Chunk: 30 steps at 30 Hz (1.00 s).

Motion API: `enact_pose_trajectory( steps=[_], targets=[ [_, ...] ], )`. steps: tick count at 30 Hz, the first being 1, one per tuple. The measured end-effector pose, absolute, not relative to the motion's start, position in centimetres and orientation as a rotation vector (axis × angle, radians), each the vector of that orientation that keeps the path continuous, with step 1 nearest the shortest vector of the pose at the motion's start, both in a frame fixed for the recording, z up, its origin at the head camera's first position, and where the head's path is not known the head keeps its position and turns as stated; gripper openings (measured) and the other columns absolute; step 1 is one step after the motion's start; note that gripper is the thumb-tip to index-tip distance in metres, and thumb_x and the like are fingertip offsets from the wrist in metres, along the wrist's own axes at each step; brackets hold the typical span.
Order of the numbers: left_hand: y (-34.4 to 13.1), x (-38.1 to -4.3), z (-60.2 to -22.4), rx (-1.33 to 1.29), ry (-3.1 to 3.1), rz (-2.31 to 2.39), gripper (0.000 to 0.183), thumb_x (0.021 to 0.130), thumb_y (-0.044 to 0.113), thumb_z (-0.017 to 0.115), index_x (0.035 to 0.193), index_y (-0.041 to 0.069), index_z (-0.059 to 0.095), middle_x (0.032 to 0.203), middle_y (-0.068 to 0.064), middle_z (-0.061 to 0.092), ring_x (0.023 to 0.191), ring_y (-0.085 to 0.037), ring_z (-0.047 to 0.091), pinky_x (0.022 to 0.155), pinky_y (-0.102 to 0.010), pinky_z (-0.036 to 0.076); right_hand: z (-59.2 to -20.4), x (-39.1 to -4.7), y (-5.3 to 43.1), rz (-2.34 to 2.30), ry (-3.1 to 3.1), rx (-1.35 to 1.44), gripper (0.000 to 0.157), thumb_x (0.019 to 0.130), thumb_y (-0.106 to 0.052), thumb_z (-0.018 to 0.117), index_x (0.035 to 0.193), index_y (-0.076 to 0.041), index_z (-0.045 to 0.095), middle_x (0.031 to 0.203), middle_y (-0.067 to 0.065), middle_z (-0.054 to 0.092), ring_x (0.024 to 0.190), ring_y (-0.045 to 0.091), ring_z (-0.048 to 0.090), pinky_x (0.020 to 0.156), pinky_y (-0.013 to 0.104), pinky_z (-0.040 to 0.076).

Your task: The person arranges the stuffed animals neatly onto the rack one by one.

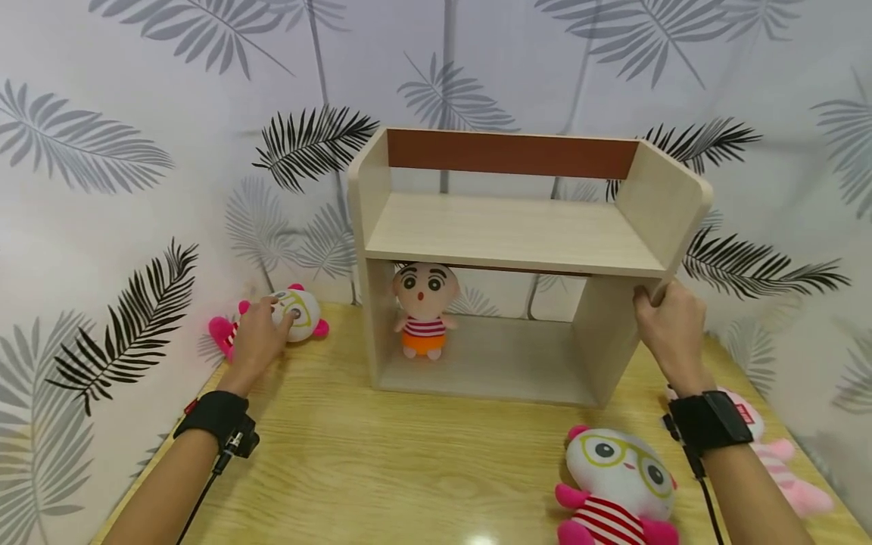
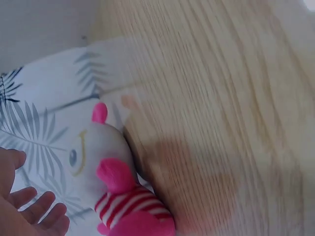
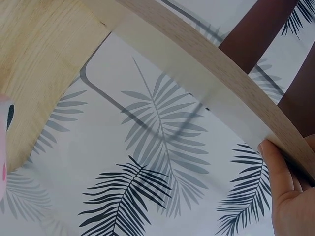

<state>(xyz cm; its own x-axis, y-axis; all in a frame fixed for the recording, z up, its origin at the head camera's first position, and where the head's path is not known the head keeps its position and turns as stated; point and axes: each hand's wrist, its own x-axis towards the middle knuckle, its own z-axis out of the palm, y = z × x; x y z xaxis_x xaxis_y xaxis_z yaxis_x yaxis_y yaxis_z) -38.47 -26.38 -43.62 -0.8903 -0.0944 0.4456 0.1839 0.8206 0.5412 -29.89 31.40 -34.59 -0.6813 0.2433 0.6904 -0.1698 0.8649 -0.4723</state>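
My left hand (image 1: 259, 337) hovers over a panda plush (image 1: 308, 306) lying at the table's back left corner. In the left wrist view, the loosely spread fingers (image 2: 38, 211) stand apart from the plush's white head (image 2: 109, 142). With my right hand (image 1: 674, 333) I grip the right side panel of a pale wooden shelf (image 1: 518, 227). The right wrist view has the thumb and fingers of that hand (image 3: 295, 211) around the panel's edge (image 3: 216, 61). A boy-shaped plush doll (image 1: 424, 329) in orange shorts sits upright in the lower compartment, against its left wall.
Another panda plush (image 1: 616, 469) in red-striped clothes lies at the front right of the wooden table (image 1: 354, 469). A pink plush (image 1: 783, 462) lies at the right edge, partly behind my right wrist. Leaf-printed sheeting (image 1: 204, 151) hangs behind and beside the table.
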Motion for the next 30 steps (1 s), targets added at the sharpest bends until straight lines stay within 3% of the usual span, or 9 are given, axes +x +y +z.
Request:
enact_pose_trajectory(
  steps=[6,13,22,26,30],
  targets=[
    [-28.2,-39.3,-44.0,-0.056,-2.628,-0.726,0.051,0.099,0.02,0.058,0.132,-0.017,0.046,0.125,-0.039,0.049,0.11,-0.057,0.049,0.089,-0.065,0.041,-34.6,-29.9,31.4,0.684,-2.241,-0.066,0.03,0.096,-0.013,0.06,0.099,0.017,0.061,0.089,0.038,0.065,0.076,0.052,0.065,0.057,0.057,0.048],
    [-29.1,-39.8,-44.3,-0.093,-2.705,-0.62,0.04,0.095,0.007,0.049,0.116,-0.027,0.048,0.111,-0.046,0.05,0.105,-0.059,0.05,0.089,-0.065,0.042,-34.5,-29.9,31.8,0.677,-2.249,-0.067,0.031,0.097,-0.014,0.059,0.101,0.016,0.061,0.09,0.038,0.065,0.075,0.052,0.065,0.056,0.054,0.047],
    [-30.3,-40.6,-44.3,-0.1,-2.867,-0.603,0.028,0.095,0.006,0.047,0.094,-0.021,0.051,0.102,-0.044,0.05,0.096,-0.054,0.052,0.082,-0.058,0.044,-34.1,-30.2,32.0,0.651,-2.245,-0.044,0.025,0.095,-0.014,0.06,0.088,0.01,0.059,0.081,0.034,0.064,0.066,0.045,0.063,0.048,0.04,0.039],
    [-30.8,-40.6,-44.6,-0.072,-2.925,-0.548,0.026,0.095,0.007,0.046,0.085,-0.017,0.051,0.098,-0.042,0.048,0.094,-0.053,0.048,0.08,-0.058,0.043,-34.2,-30.2,31.9,0.654,-2.266,-0.025,0.026,0.096,-0.013,0.06,0.095,0.013,0.06,0.084,0.035,0.064,0.066,0.044,0.064,0.048,0.042,0.042],
    [-30.9,-40.9,-44.6,-0.04,-2.938,-0.437,0.027,0.092,0.005,0.046,0.085,-0.02,0.051,0.094,-0.044,0.05,0.095,-0.061,0.047,0.087,-0.064,0.037,-34.3,-30.0,31.7,0.669,-2.267,-0.024,0.028,0.097,-0.013,0.06,0.1,0.015,0.061,0.086,0.036,0.065,0.07,0.047,0.066,0.051,0.048,0.046]
  ],
)
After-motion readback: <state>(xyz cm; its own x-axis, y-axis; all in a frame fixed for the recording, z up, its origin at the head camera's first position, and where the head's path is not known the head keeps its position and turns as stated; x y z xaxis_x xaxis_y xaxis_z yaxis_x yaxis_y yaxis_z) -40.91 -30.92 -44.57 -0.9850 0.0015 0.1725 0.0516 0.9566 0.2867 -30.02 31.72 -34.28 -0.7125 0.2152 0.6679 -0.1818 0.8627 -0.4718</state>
